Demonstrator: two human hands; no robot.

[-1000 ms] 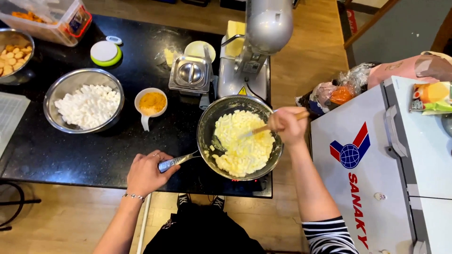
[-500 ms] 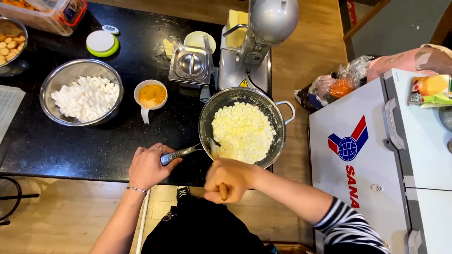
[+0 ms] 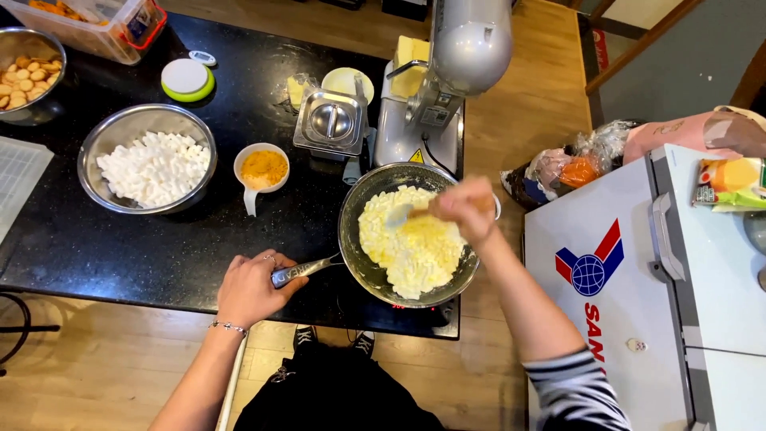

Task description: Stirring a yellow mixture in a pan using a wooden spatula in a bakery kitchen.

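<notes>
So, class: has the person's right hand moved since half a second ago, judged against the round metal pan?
Yes. The right hand has gone from the pan's near edge to above its far right side.

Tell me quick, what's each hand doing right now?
Left hand: closed around the pan handle.
Right hand: closed on a spatula, its blade in the pale yellow mix inside the pan.
</notes>
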